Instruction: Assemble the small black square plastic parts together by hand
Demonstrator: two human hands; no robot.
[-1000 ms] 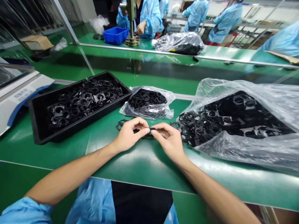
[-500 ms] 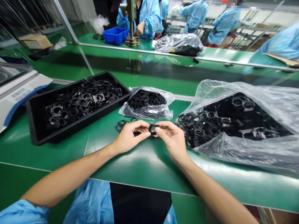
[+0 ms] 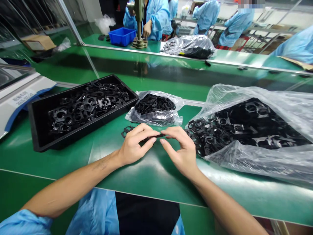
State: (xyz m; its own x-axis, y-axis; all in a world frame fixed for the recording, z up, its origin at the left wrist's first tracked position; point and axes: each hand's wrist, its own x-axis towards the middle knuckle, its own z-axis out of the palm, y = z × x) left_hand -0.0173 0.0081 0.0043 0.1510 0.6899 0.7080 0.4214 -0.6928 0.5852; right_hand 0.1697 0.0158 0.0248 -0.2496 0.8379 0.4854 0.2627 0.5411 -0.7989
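Note:
A small black plastic frame part point(image 3: 160, 135) is held almost edge-on between my two hands, above the green table. My left hand point(image 3: 137, 143) pinches its left end between fingers and thumb; some dark material also shows inside this hand's curl. At the right end, the fingertips of my right hand point(image 3: 180, 147) hold the part, while that thumb stands a little apart below. Several loose black frame parts point(image 3: 126, 130) lie just behind my left hand. Close to my right hand, more frame parts point(image 3: 207, 138) spill from the mouth of a large clear plastic bag point(image 3: 234, 160).
At left, a black tray point(image 3: 73, 138) holds many ring-holed parts. A small clear bag point(image 3: 156, 120) of black parts sits behind my hands. Beyond a metal rail, a blue bin point(image 3: 122, 36) and a press point(image 3: 140, 26) stand by a co-worker in blue point(image 3: 158, 16).
The part has turned from showing its face to nearly edge-on. My right thumb has come away from it and dropped slightly. Both hands stay in about the same place.

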